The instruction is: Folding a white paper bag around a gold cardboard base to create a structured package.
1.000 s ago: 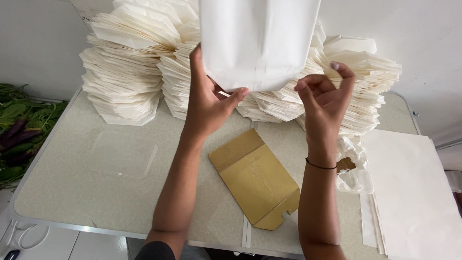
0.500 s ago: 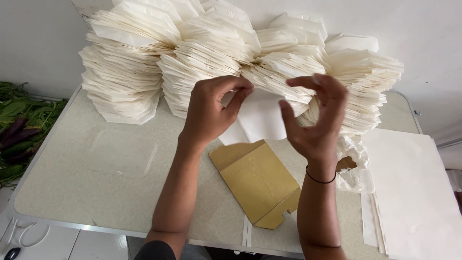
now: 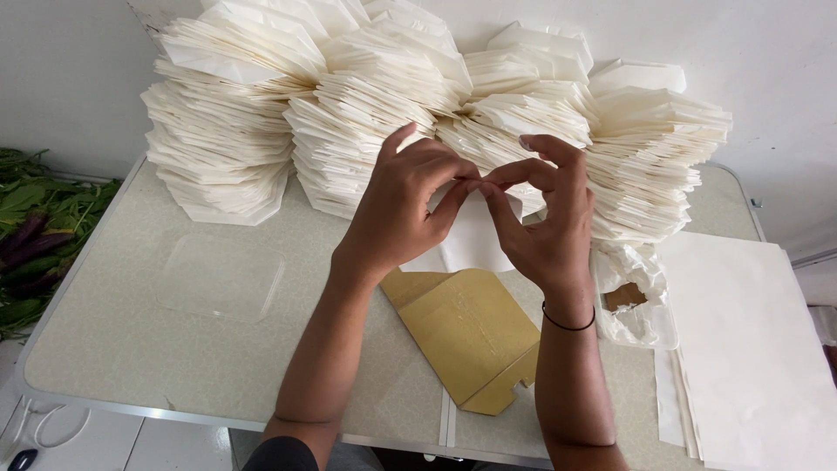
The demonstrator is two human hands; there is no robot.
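Note:
My left hand (image 3: 408,202) and my right hand (image 3: 544,215) meet over the middle of the table, fingertips pinching the top edge of a white folded paper piece (image 3: 468,242). The paper hangs down between my palms, mostly hidden by my fingers. Under it lies a flat brown cardboard template (image 3: 467,330) on the table. Behind my hands rise tall stacks of white folded paper bags (image 3: 349,105), leaning against the wall.
A stack of flat white sheets (image 3: 754,340) lies at the right. A crumpled white plastic bag (image 3: 635,296) sits beside it. A clear plastic lid (image 3: 220,277) rests on the speckled table (image 3: 131,349). Green leaves and purple vegetables (image 3: 35,235) lie off the left edge.
The white paper, held high and open a second ago, has come down and been folded small. Both hands moved down and together, closing on its top edge.

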